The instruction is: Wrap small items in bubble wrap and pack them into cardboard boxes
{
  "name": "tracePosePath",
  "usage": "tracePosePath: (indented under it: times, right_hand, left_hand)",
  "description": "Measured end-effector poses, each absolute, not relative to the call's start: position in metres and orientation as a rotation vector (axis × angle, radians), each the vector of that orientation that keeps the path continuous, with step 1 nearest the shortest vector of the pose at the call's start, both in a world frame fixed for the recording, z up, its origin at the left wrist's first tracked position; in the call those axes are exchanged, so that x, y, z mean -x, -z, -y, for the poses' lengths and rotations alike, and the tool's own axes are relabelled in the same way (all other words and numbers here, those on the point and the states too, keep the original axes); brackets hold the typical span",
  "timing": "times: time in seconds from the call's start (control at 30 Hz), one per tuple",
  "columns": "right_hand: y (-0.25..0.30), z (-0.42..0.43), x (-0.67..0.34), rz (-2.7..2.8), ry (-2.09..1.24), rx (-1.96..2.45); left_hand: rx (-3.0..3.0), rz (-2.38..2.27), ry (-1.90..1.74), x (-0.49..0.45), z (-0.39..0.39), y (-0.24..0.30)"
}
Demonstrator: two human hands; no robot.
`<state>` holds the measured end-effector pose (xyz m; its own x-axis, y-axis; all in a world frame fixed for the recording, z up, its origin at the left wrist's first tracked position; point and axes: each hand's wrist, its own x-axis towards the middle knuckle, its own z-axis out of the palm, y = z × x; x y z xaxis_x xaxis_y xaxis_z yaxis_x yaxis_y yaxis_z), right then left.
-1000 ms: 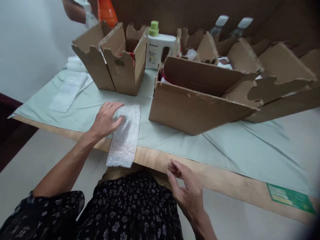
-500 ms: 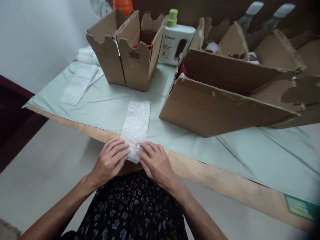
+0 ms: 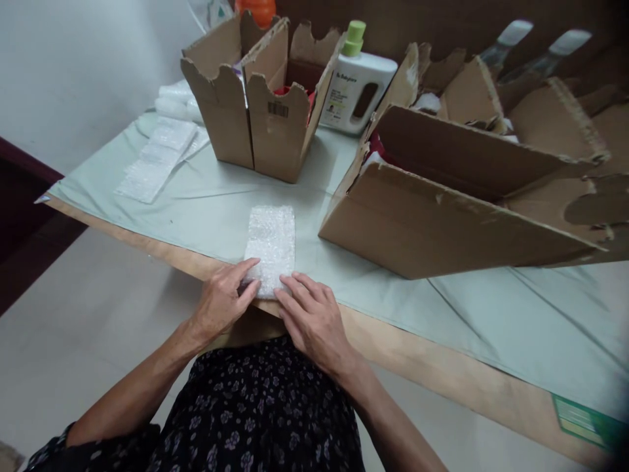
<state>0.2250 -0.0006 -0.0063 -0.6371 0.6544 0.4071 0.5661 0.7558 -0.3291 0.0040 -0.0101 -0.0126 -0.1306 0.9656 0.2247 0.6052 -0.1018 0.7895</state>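
Working the near end of the bubble wrap [image 3: 272, 239]

Head view: it is lying between and just beyond both hands. Left hand [image 3: 222, 296] is touching one side, thumb and forefinger standing apart; right hand [image 3: 317, 320] is resting fingertips opposite, any pinch unclear. Probably folding; next move is likely calling for even pressure under both hands.

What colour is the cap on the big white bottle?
The cap is light green; it shows best in the head view.
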Motion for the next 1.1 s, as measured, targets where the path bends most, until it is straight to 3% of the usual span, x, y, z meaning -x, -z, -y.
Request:
tracePosePath:
  times: [0.13, 0.27, 0.4, 0.6, 0.77, 1.1]
  right_hand:
    - [0.014, -0.014, -0.215, 2.412, -0.220, 0.922]
    - [0.005, -0.016, -0.215, 2.336, -0.467, 0.956]
    - [-0.005, -0.014, -0.221, 2.225, -0.655, 1.057]
    - [-0.005, -0.009, -0.224, 2.212, -0.278, 1.029]
    - [0.005, -0.019, -0.213, 2.460, -0.208, 0.947]
    - [-0.005, -0.016, -0.218, 2.239, -0.612, 1.046]
  left_hand:
    - [-2.160, -1.766, -1.101, 0.002, 0.021, 0.005]
    - [-2.446, -1.575, -1.017, 0.007, 0.033, 0.001]
    - [-2.289, -1.509, -1.062, 0.005, 0.030, 0.002]
    - [-2.084, -1.685, -1.085, 0.002, 0.010, 0.012]
    - [-2.174, -1.804, -1.064, 0.005, 0.007, 0.016]
    - [-2.278, -1.471, -1.078, 0.010, 0.020, 0.003]
